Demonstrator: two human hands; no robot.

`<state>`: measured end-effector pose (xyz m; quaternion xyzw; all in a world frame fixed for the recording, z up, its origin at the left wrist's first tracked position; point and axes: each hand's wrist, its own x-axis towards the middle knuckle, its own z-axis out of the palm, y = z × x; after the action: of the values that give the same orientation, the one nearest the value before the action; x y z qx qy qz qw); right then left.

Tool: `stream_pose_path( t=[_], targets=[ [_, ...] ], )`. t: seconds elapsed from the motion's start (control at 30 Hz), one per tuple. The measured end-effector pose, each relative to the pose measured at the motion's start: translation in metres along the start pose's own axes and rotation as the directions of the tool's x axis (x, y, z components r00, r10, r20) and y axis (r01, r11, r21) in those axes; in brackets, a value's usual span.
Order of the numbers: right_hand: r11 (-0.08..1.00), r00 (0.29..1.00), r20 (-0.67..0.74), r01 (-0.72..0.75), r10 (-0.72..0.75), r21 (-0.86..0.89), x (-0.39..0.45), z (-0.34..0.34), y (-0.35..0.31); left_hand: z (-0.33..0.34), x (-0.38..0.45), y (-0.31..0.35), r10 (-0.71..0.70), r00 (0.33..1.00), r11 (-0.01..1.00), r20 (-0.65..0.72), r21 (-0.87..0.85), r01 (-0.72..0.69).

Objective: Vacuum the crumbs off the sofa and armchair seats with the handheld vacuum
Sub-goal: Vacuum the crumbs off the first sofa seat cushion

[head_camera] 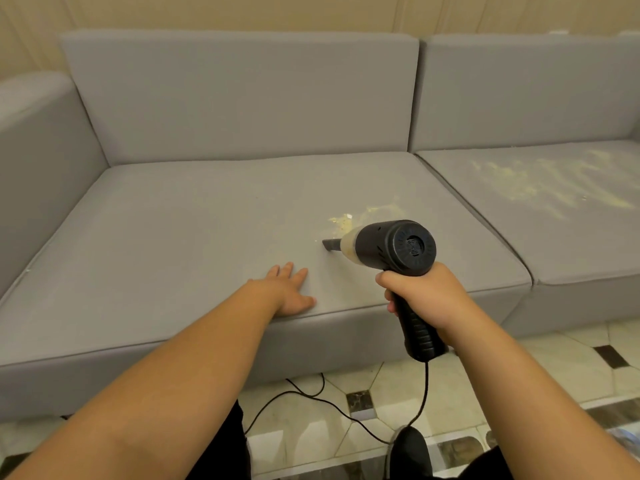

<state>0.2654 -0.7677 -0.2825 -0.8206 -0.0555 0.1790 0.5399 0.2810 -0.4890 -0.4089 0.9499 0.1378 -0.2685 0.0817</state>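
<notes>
The handheld vacuum point(388, 247) is in my right hand point(426, 299), my fingers point(389, 284) curled tight round its black ribbed grip. Its narrow nozzle point(330, 244) touches the left seat cushion point(173, 230) of the grey sofa point(242, 98), just short of a small patch of yellowish crumbs point(346, 221). The clear dust cup behind the nozzle holds pale debris. My left hand point(292, 292) lies flat on the cushion near its front edge, fingers straight and lightly spread. A wider scatter of crumbs point(540, 183) covers the right seat cushion point(571, 216). The vacuum's black cord point(424, 393) drops from the grip to the pale tiled floor point(467, 382) with dark inset squares. Beige panelled wall point(277, 12) stands behind.
</notes>
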Motion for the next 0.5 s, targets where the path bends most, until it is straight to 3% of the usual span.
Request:
stream_pose_path(
  t=[0.5],
  targets=[
    [1.000,0.998,-0.065,-0.005,0.004,-0.024,0.012,0.010,0.001,-0.002,0.001,0.003,0.045,0.998,0.999,-0.037,0.021,-0.044]
  ],
)
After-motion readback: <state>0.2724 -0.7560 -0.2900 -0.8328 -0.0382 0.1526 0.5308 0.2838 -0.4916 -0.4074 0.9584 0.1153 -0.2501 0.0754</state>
